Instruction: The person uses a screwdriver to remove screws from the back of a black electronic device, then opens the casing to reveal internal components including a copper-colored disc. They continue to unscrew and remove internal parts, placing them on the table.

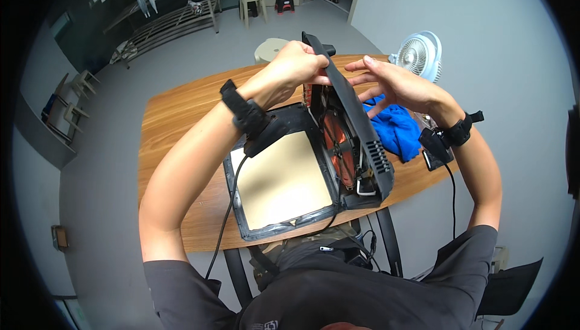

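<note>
An opened induction cooker is in front of me. Its black lower housing point(356, 112) stands on edge, tilted up, with a round copper coil point(339, 152) and wiring showing on its left side. To the left, the flat panel point(281, 179), pale with a black frame, lies on the table. My left hand point(297, 67) grips the housing's far upper edge, thumb and fingers closed round it. On the housing's other side, my right hand point(391, 82) has its fingers spread close to the outer face; whether a fingertip touches it, I cannot tell.
The wooden table point(175, 118) carries a blue cloth point(396, 127) right of the housing and a dark flat object point(434, 159) at its right side. A light-blue fan point(418, 55) stands at the far right. Stools point(252, 3) and a metal rack point(175, 25) stand beyond.
</note>
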{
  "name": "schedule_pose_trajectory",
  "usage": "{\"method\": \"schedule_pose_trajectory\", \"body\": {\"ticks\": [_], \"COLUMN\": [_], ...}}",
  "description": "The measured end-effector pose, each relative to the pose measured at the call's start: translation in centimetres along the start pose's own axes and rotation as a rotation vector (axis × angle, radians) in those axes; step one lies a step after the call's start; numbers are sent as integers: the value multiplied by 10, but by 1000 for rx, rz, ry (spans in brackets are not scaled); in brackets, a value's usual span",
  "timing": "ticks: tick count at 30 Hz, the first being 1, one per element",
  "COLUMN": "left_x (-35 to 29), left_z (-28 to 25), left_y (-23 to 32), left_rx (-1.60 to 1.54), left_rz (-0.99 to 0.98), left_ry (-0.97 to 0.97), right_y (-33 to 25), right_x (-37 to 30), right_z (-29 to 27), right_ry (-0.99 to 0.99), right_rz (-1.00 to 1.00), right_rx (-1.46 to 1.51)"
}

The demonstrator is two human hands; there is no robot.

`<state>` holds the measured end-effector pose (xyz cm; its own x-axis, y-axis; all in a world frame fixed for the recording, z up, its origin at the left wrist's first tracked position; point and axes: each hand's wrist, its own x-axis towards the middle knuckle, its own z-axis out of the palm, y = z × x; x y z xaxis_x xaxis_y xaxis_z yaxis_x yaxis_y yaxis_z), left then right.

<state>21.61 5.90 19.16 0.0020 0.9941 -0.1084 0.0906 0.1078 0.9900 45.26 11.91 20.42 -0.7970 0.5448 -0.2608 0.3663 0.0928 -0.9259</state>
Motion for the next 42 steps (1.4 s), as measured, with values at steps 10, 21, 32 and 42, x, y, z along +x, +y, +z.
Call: {"method": "schedule_pose_trajectory", "body": {"ticks": [10,21,32,42], "left_x": [62,84,20,27], "left_z": [51,13,20,27], "left_y": [-24,-164,-211,-210], "left_rx": [-53,439,457,99], "left_rz": [64,-80,-307,-251], "left_ry": [-163,155,124,102], "right_y": [24,49,98,93], "right_x": [-21,-10,0,-38], "right_z": [-32,-44,-63,-64], "right_ry": [125,147,297,345], "right_rz": [123,174,69,59], "right_rx": [-241,-213,-304,-13]}}
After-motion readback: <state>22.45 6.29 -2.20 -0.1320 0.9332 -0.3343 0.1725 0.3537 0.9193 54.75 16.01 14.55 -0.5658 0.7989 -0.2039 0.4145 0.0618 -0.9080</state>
